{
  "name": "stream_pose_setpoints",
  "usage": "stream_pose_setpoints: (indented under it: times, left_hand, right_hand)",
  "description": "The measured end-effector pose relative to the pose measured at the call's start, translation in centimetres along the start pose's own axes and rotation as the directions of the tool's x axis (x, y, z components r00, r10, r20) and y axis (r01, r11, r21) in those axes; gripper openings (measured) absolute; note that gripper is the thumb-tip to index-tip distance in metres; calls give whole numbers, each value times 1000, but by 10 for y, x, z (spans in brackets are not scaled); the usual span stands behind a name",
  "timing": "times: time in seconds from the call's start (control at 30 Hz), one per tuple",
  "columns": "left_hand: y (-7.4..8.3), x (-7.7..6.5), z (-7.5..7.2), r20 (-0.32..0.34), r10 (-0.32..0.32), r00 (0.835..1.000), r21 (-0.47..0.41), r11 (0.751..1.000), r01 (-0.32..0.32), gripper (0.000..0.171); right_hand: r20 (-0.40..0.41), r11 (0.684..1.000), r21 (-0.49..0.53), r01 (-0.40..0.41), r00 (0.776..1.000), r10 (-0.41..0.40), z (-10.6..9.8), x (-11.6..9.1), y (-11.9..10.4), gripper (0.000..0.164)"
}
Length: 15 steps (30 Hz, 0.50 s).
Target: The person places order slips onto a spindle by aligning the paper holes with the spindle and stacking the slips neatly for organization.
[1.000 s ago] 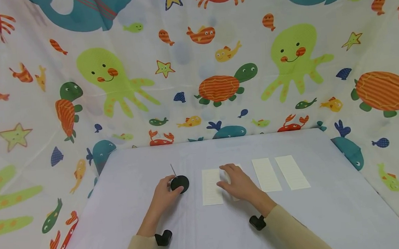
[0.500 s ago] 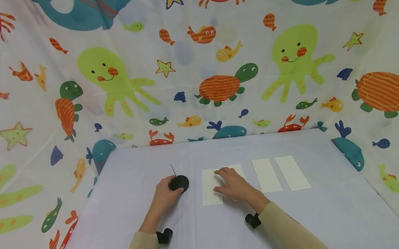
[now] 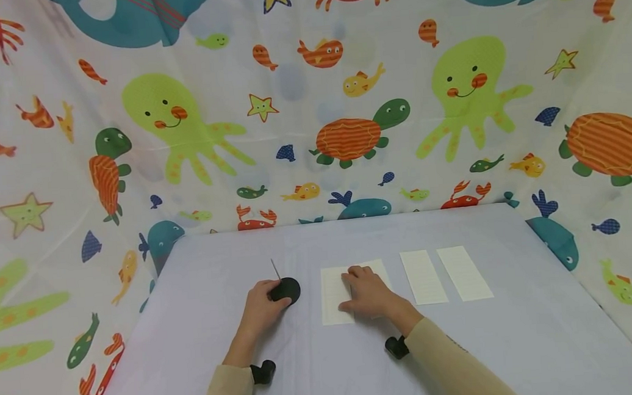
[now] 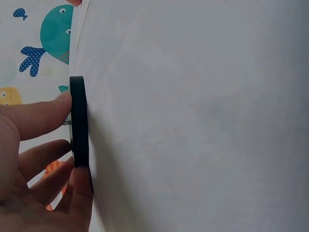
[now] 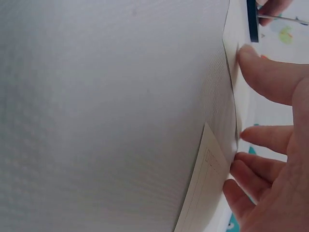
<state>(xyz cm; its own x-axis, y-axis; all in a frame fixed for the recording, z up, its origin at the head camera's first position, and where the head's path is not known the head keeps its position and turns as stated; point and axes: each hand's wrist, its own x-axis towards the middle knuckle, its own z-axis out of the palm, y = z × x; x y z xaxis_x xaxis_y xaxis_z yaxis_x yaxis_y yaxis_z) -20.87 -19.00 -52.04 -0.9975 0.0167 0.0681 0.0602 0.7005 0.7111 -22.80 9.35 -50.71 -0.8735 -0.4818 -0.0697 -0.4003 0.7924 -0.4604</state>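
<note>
My left hand [image 3: 263, 304] grips the rim of a receipt spike [image 3: 285, 291], a flat round black base with a thin metal rod standing up from it. In the left wrist view, the thumb and fingers hold the black base [image 4: 80, 121] edge-on at the table. My right hand [image 3: 370, 293] rests its spread fingertips on the leftmost pale lined paper slip [image 3: 332, 309]. Seen from the right wrist, the thumb and index fingertip touch this slip [image 5: 232, 63] well apart, and its edge bends slightly. A second slip [image 3: 377, 266] lies partly beneath that hand.
Two more paper slips, one nearer [image 3: 424, 278] and one farther right [image 3: 464, 274], lie flat on the white-covered table [image 3: 329, 380]. A sea-animal patterned curtain [image 3: 288, 114] hangs behind and at both sides.
My right hand has shifted left and down from the second slip onto the leftmost one. My left hand keeps holding the receipt spike in the same place.
</note>
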Motion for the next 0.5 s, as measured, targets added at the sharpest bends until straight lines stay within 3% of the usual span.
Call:
stream_pose_setpoints:
  times: [0.5]
  left_hand:
    - [6, 1, -2, 8, -43, 999, -14, 999, 44, 52]
  right_hand:
    - [-5, 999, -39, -37, 999, 37, 4, 2, -5, 72]
